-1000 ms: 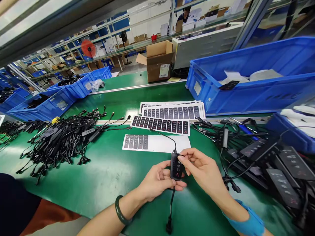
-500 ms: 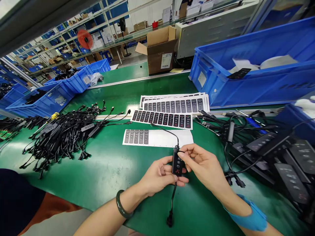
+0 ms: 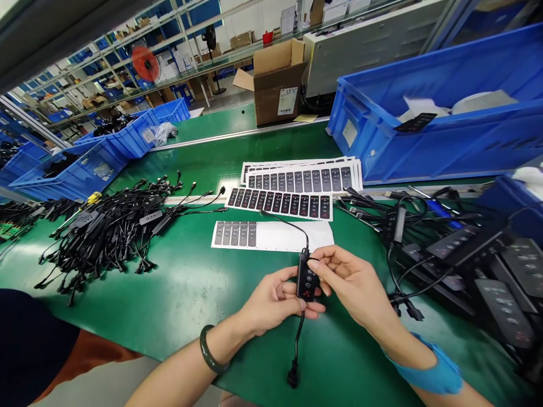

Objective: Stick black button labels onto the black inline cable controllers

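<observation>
A small black cable controller (image 3: 302,268) lies across the fingers of my left hand (image 3: 275,299), with the thumb pressed on its lower end. Its thin cable runs up toward the sticker sheets, and a thicker cord with a plug (image 3: 292,376) hangs below. On the controller's face sits a dark label (image 3: 307,284) with white round symbols and red marks. My right hand (image 3: 354,285) pinches the label's upper edge between thumb and index finger; the fingertips hide that corner. Just beyond my hands is a white backing sheet (image 3: 292,234) with several grey stickers at its left end.
Further sticker sheets (image 3: 278,203) overlap behind it. A heap of black cabled controllers (image 3: 114,232) lies left, and more labelled controllers (image 3: 458,254) lie right. A large blue bin (image 3: 424,147) and a cardboard box (image 3: 275,90) stand at the back. Someone's dark clothing (image 3: 29,345) shows lower left.
Both hands keep nearly the same hold on the controller and label. The view has shifted very slightly.
</observation>
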A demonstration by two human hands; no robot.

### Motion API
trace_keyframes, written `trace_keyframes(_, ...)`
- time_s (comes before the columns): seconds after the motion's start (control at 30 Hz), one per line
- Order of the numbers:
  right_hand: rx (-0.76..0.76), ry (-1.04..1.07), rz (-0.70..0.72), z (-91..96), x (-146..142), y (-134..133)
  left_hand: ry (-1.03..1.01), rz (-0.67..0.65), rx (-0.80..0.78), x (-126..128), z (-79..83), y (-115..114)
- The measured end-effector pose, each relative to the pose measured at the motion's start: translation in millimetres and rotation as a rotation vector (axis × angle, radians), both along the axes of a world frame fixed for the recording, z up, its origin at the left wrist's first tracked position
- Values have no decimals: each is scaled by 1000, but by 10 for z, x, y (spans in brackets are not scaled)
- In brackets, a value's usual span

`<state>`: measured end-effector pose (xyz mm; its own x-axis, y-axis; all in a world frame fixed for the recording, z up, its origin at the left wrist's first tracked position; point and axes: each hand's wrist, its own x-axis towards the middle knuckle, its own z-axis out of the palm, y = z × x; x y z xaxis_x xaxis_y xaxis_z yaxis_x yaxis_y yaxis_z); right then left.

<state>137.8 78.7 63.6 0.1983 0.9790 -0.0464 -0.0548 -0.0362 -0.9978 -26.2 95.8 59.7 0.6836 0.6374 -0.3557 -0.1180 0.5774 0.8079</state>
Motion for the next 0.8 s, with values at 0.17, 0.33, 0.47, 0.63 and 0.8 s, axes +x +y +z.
trace_keyframes(0.17,-6,8,-2,-23,15,3,6,-5,3,-7,-1,-1)
trace_keyframes(0.33,4,-17,-12,-8,12,-4,-12,-4,6,-3,-16,-3)
trace_keyframes(0.47,21,-41,-20,2,0,-1,-12,-5,0,-1,-14,-5)
trace_keyframes(0.63,18,-59,-20,-3,1,-2,-15,-4,-1,-6,-10,-5)
trace_keyframes(0.8,14,-63,-17,6,-1,-2,-23,-10,0,-14,-16,-5)
